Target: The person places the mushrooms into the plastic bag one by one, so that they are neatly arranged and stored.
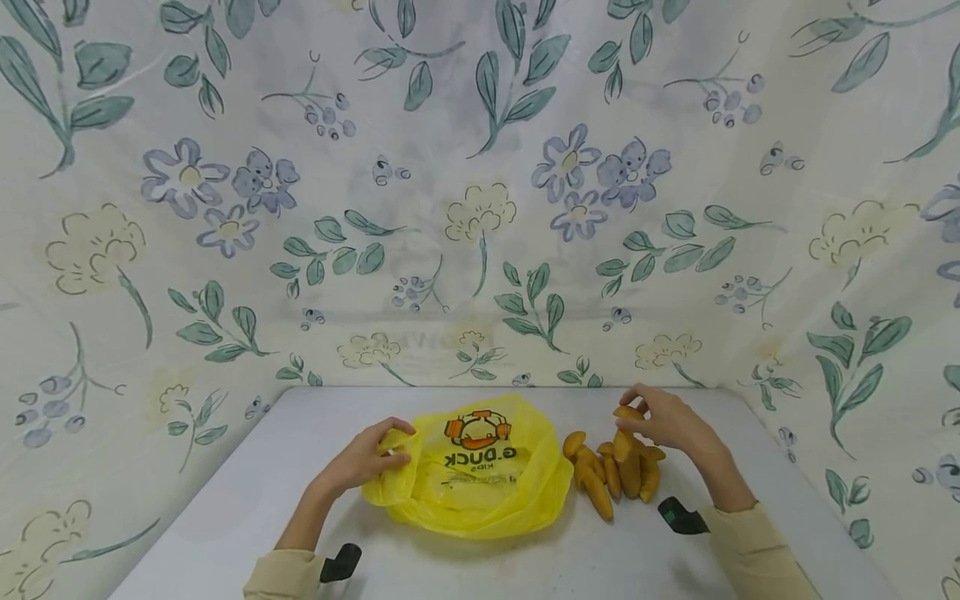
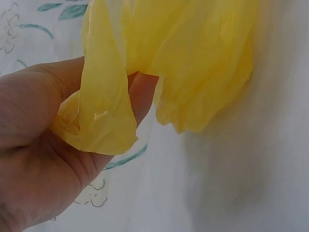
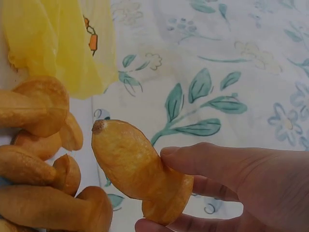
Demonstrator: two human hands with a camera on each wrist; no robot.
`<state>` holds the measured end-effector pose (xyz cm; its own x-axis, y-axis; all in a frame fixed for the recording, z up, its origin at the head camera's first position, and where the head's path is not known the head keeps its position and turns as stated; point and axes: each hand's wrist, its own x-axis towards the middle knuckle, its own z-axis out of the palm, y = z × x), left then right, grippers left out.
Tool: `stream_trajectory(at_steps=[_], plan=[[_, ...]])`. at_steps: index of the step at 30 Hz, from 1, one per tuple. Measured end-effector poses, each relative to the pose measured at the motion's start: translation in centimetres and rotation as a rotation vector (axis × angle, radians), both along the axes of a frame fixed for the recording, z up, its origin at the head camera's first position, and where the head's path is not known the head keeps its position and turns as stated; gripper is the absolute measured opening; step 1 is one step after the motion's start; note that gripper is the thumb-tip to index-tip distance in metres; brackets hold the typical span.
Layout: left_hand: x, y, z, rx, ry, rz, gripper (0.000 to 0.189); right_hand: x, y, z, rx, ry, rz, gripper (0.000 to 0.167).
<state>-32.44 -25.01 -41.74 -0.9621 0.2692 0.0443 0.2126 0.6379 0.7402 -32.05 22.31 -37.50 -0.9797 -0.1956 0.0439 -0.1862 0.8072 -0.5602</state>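
Observation:
A yellow plastic bag (image 1: 480, 492) with a printed duck logo lies on the table, its mouth spread toward me. My left hand (image 1: 372, 454) grips the bag's left edge; in the left wrist view, a fold of yellow film (image 2: 108, 121) passes between thumb and fingers. My right hand (image 1: 663, 421) pinches a brown mushroom (image 3: 140, 164) by its cap, the thick stem pointing away from the palm in the right wrist view. Below it, several similar mushrooms (image 1: 596, 492) lie in a pile right beside the bag's right side.
The white table (image 1: 525, 571) ends at the back against a hanging cloth (image 1: 480, 275) with flower and leaf print, which also rises on both sides. Dark wrist-worn pieces (image 1: 341, 562) stick out from both beige sleeves (image 1: 761, 554).

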Motion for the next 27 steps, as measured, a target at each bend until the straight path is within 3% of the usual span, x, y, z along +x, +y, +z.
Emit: stream_trajectory(at_steps=[27], plan=[[0.1, 0.3, 0.0, -0.005, -0.006, -0.006, 0.037, -1.0, -5.1, 1.2, -0.052, -0.011, 0.059, 0.033]])
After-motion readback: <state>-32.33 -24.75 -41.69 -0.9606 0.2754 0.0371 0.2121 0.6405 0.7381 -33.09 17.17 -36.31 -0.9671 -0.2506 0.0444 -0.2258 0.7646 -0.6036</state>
